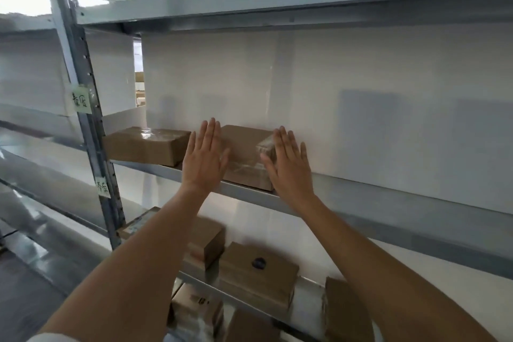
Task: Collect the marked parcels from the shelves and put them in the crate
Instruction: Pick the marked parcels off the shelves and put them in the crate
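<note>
A brown cardboard parcel (245,153) wrapped in clear tape sits on the middle shelf (388,197). My left hand (204,159) is flat and open just left of it, fingers spread and pointing up. My right hand (288,166) is open on the parcel's right side, its thumb close to the taped end. Neither hand grips the box. A second brown parcel (147,146) lies further left on the same shelf. One shelf down, a parcel (258,272) carries a dark round mark (258,263) on top. No crate is in view.
More brown parcels sit on the lower shelves: one (206,241) behind my left forearm, one (344,311) at the right, and others (197,311) below. A grey perforated upright post (88,119) with paper labels stands at the left. The top shelf (277,0) hangs overhead.
</note>
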The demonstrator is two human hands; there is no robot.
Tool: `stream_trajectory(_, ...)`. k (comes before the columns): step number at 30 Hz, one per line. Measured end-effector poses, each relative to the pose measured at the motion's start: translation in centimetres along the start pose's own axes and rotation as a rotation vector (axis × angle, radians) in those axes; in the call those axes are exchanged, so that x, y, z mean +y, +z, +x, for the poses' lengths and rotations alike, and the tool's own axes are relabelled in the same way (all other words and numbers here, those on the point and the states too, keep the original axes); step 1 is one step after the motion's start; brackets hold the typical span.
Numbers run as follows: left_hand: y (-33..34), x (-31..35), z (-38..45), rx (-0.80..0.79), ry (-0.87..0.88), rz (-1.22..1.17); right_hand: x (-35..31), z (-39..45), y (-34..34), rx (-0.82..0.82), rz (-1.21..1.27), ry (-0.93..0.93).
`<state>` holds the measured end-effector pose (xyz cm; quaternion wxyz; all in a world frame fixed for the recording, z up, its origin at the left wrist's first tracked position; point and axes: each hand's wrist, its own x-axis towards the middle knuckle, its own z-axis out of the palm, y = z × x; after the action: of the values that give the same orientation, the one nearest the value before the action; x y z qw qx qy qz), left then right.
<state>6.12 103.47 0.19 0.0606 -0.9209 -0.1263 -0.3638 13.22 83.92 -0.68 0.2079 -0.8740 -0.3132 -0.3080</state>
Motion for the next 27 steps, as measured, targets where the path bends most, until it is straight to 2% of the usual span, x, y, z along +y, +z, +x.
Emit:
stream_trajectory(6, 1.5, -2.7, 2.3, -0.016, -0.12, -0.237, -0.2, 0.5, 0.4, 0.038, 0.061, 0.091)
stream_trajectory(9, 2.4, -3.6, 2.8, -0.132, -0.199, -0.46, -1.2, -0.4, 0.6, 0.078, 0.255, 0.246)
stream_trajectory(12, 2.1, -2.7, 2.6, -0.25, -0.317, -0.869, -2.4, -1.4, 0.3, 0.021, 0.602, 0.494)
stream_trajectory(15, 1.0, -2.1, 2.6, -0.253, -0.485, -1.112, -3.2, -1.3, 0.8, 0.088, 0.652, 0.641)
stream_trajectory(18, 1.2, -2.1, 2.8, -0.316, -0.595, -1.196, -3.5, -1.2, 0.2, 0.096, 0.688, 0.735)
stream_trajectory(20, 1.4, -2.4, 2.8, -0.352, -0.627, -1.284, -3.8, -1.3, -0.9, 0.096, 0.726, 0.767)
stream_trajectory(24, 0.1, -3.4, 3.7, -0.341, -0.602, -1.637, -4.6, -0.9, -4.0, 0.226, 0.922, 0.816)
stream_trajectory(27, -0.6, -3.4, 4.3, -0.318, -0.533, -1.7, -5.2, -0.3, -5.1, 0.268, 0.937, 0.816)
